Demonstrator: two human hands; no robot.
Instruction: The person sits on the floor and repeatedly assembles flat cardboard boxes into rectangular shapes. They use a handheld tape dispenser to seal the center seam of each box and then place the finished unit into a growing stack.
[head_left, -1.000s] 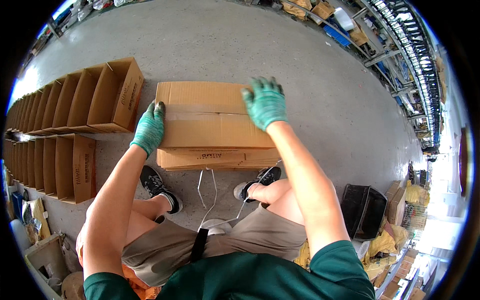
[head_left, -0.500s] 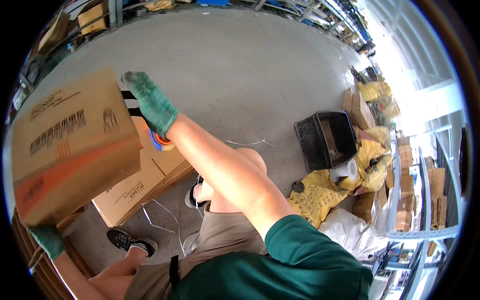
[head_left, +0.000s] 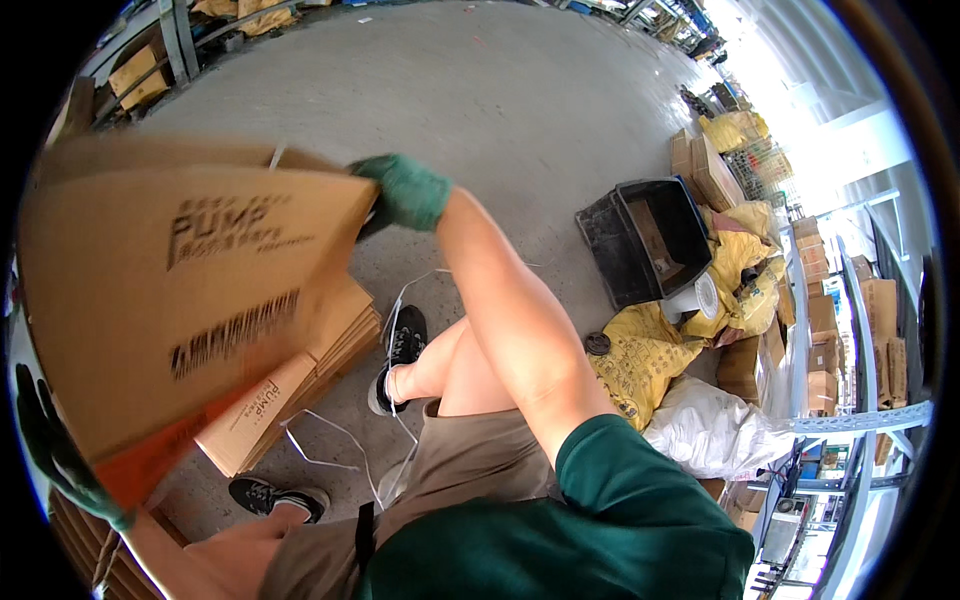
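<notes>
A printed cardboard carton (head_left: 195,295) is held up in the air, up and left of the flat carton stack (head_left: 250,417), and part of the stack is hidden by it. The top right corner of the carton is grasped in the grip of the right hand (head_left: 408,193). The left hand (head_left: 65,455) is kept by its lower left edge, fingers straight and spread; whether the carton is touched by it cannot be told. The carton looks to have been opened into a box shape, so that bit seems done, but it has not been set down. More flat cartons are left in the stack. The inside of the carton cannot be seen. Well right of the stack, something brown is held in a black plastic bin (head_left: 603,255). Beyond that stack, yellow sacks (head_left: 645,360) and a white sack (head_left: 710,430) are piled; their insides are hidden.
</notes>
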